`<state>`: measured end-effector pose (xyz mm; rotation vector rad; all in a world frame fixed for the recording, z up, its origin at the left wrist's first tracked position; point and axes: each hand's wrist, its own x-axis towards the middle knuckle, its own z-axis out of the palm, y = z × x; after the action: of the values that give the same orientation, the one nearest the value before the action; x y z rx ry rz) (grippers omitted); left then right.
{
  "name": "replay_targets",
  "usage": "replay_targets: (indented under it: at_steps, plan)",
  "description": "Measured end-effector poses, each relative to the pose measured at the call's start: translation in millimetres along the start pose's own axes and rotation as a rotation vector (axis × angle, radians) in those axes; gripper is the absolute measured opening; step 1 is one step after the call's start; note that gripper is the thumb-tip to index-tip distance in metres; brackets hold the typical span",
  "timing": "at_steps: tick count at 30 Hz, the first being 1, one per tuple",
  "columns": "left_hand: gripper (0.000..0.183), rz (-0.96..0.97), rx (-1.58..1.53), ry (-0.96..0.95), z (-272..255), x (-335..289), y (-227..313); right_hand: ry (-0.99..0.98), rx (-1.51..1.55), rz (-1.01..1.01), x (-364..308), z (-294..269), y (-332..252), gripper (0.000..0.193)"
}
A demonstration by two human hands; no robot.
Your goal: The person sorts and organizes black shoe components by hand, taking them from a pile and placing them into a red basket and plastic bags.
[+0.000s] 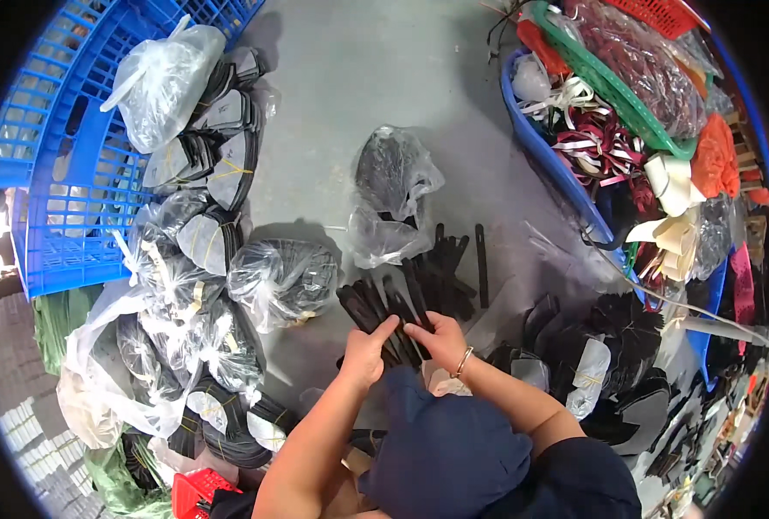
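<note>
Long, flat black strips (363,304) fan upward from my hands just above the dark blue cap at the lower middle. My left hand (365,353) is closed round their near ends, thumb laid across the top. My right hand (440,342), with a bracelet at the wrist, pinches more black strips (415,292) right beside it. Loose strips of the same kind (452,275) lie on the floor just beyond my right hand, one of them (481,265) apart. Farther out sits a clear plastic bag (393,195) with dark contents. The lower ends of the held strips are hidden.
Bagged and banded dark cut pieces (282,278) crowd the left, below a blue crate (90,199). Stacks of black pieces (605,346) lie near my right arm. A blue tub (531,138) of ribbons and a green basket (609,82) stand at the far right.
</note>
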<state>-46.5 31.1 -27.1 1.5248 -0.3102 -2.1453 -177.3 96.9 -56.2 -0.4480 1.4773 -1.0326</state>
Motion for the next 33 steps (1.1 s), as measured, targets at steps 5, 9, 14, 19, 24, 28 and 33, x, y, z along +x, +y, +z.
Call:
replay_targets:
  at_steps: [5, 9, 14, 19, 24, 28, 33]
  plan:
    - [0.020, -0.014, 0.043, 0.045, -3.3, 0.3, 0.4, 0.189, -0.098, -0.086, 11.1, -17.4, 12.1, 0.024]
    - [0.024, 0.014, -0.025, 0.046, -14.9, 7.3, 2.2, 0.331, -0.256, -0.058, 17.9, -36.2, 6.8, 0.027]
    - [0.028, 0.105, -0.074, 0.092, -18.3, 12.0, 1.3, 0.530, -0.889, -0.537, 10.4, -22.8, -10.1, 0.042]
    - [0.029, -0.084, -0.079, -0.007, -12.1, 5.8, -5.4, -0.113, -0.243, -0.054, 4.7, 3.2, -6.8, 0.027]
    - [0.022, -0.064, -0.192, -0.100, -13.2, 0.3, -2.0, -0.029, -0.047, -0.056, 11.0, 3.8, 8.2, 0.020]
    - [0.020, 0.015, -0.044, -0.041, -11.5, 0.2, -3.0, -0.075, 0.005, -0.026, 5.5, 4.0, 3.8, 0.018]
    - [0.016, 0.182, 0.421, 0.176, -2.3, 2.5, -18.9, -0.043, -0.077, 0.072, 3.2, 7.4, 1.4, 0.015]
